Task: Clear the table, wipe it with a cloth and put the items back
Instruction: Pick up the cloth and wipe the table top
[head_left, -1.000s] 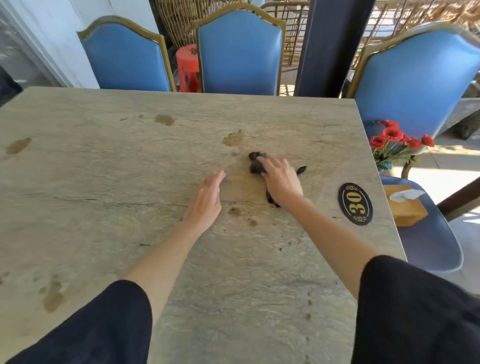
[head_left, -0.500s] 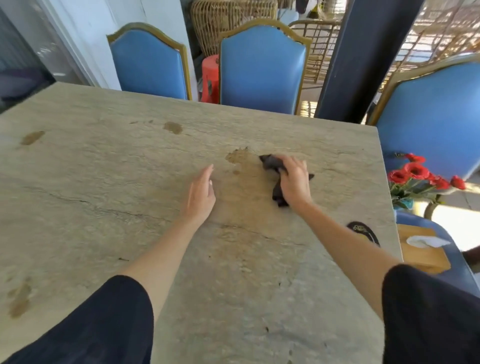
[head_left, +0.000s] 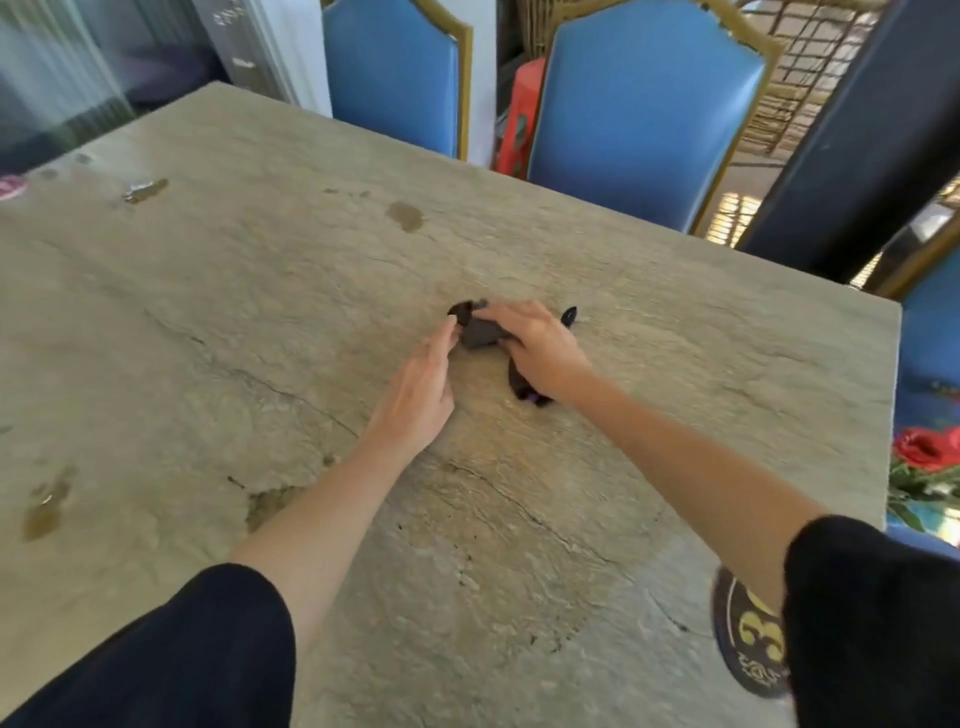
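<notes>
Wiping underway: crumpled dark cloth (head_left: 480, 332) gripped by right hand (head_left: 540, 353); left hand (head_left: 415, 400) flat, open. Brown stain (head_left: 405, 215) unwiped at cloth's 11 o'clock; items judged unreturned.

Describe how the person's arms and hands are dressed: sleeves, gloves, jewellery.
The left sleeve and right sleeve are plain black, loose and short, ending near the elbow. Nothing is worn below them: the left hand and right hand have no gloves, and no ring, watch or bracelet shows.
</notes>
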